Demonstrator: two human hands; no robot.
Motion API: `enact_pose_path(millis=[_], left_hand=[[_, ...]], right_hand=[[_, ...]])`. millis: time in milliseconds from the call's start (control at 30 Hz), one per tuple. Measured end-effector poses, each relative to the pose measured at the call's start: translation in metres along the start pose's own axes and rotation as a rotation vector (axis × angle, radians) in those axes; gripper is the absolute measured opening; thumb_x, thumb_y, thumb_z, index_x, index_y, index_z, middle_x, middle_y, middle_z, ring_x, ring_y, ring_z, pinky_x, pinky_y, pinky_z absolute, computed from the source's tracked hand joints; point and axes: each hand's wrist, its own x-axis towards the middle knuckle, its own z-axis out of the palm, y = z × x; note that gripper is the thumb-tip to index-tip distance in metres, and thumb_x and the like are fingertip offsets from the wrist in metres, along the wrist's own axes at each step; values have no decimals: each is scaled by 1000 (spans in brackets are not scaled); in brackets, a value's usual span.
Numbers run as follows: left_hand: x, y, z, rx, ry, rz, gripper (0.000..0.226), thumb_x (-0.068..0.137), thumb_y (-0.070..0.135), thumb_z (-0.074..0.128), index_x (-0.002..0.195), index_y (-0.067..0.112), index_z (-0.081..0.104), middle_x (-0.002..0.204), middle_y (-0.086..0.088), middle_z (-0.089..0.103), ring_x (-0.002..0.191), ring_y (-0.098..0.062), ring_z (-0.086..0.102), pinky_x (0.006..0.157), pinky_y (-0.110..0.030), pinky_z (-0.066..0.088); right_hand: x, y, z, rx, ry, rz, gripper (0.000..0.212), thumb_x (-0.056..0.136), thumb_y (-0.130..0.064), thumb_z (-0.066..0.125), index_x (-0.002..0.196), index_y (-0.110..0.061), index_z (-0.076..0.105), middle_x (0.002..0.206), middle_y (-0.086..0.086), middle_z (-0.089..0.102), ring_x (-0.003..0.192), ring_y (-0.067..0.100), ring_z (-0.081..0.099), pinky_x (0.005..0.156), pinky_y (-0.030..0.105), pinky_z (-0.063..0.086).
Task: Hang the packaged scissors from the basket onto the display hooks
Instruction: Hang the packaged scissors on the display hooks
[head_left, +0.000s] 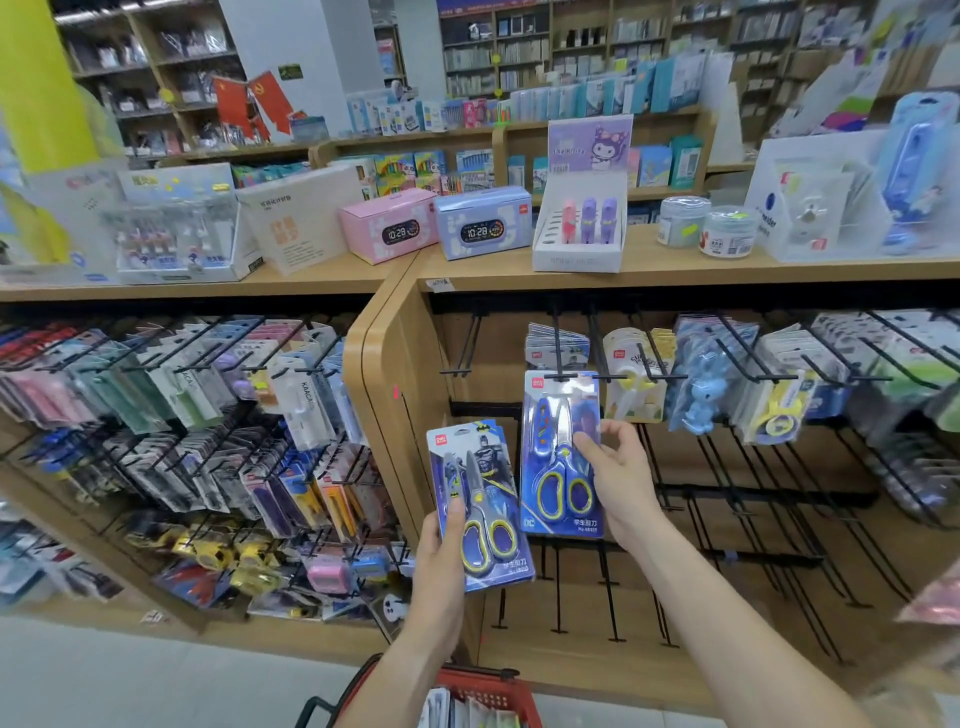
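Hanging scissors pack (560, 452) pinched by right hand (621, 475); left hand (441, 558) grips another pack (478, 506).

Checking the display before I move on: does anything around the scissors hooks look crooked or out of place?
Nothing damaged or spilled. The scissors pack at the hook hangs roughly straight, the right hand pinching its edge. The left hand holds a second pack, tilted and not yet hung.

1. Scissors pack (480, 506) in the left hand: blue card with a bat-hero print, blue handles edged yellow.
2. Hanging scissors pack (560, 457): blue card, red logo corner, blue-and-yellow handles.
3. Basket (485, 685): red with a black handle.
4. Display hooks (558, 343): black.
5. Shelf (395, 291): light wood.
6. Clock boxes: one pink (389, 224), one lilac-blue (483, 222).
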Motion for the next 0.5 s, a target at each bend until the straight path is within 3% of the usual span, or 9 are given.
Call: enact_pose_path(millis=[100, 200, 267, 400, 500], left_hand=[[-5, 5, 0, 27, 6, 11, 38, 103, 50, 57, 133, 28, 61, 121, 4, 78, 109, -18, 76, 105, -49, 56], [-4, 5, -1, 33, -3, 31, 34, 104, 45, 58, 129, 23, 62, 115, 0, 80, 106, -22, 77, 102, -51, 57], [-4, 5, 0, 40, -13, 28, 33, 104, 45, 58, 129, 23, 62, 116, -1, 79, 107, -24, 77, 103, -51, 56], [-4, 7, 4, 54, -38, 47, 34, 104, 46, 57, 130, 24, 62, 119, 1, 79, 111, -21, 75, 106, -50, 55], [-5, 10, 8, 58, -53, 36, 33, 104, 45, 58, 127, 23, 63, 119, 0, 79, 110, -22, 76, 104, -47, 56]], right_hand=[[12, 7, 0, -52, 50, 11, 17, 100, -26, 68, 103, -26, 51, 106, 8, 78, 103, 37, 73, 91, 58, 57], [29, 2, 7, -112, 129, -13, 17, 102, -24, 66, 106, -17, 51, 101, 0, 71, 91, 20, 66, 70, 34, 52], [50, -4, 13, -134, 180, 6, 18, 100, -24, 68, 103, -14, 54, 97, -1, 65, 91, 19, 59, 67, 29, 45], [94, -1, 12, -135, 212, 139, 27, 92, -34, 78, 99, -16, 60, 113, 8, 72, 104, 27, 68, 85, 40, 56], [98, 3, 5, -237, 256, 146, 38, 87, -37, 83, 110, -15, 62, 120, 6, 69, 110, 26, 64, 95, 41, 54]])
